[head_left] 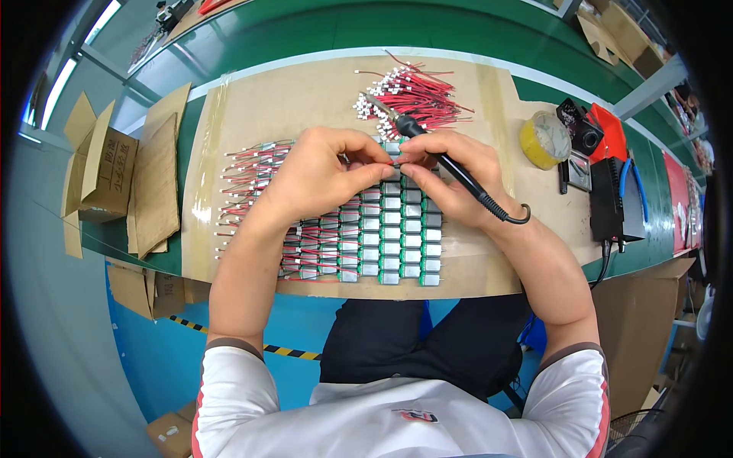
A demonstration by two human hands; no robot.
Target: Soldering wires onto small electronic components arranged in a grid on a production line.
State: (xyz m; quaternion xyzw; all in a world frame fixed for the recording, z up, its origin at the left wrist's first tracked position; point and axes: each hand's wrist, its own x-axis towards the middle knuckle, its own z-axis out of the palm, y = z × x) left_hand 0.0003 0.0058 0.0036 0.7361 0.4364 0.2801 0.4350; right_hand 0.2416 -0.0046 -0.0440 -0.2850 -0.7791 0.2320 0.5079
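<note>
Over the rows of small silver motors with green ends point(390, 248), my two hands meet fingertip to fingertip. My left hand point(324, 169) is closed in a pinch, with a bit of thin red wire point(395, 162) showing at its fingertips; the rest is hidden. A black soldering iron point(466, 182) lies across my right hand point(462, 164), its tip pointing up and left, away from the motors. The right thumb and forefinger also pinch close to the wire. Red and dark leads with white plugs point(248, 179) spread from the motors on the left.
A heap of loose red leads with white plugs point(412, 95) lies beyond my hands. Rightward stand a yellow round tub point(544, 140), a red tray point(608, 131), a black box-shaped unit point(608, 202) and blue-handled pliers point(632, 187). Cardboard boxes point(107, 172) stand at the left.
</note>
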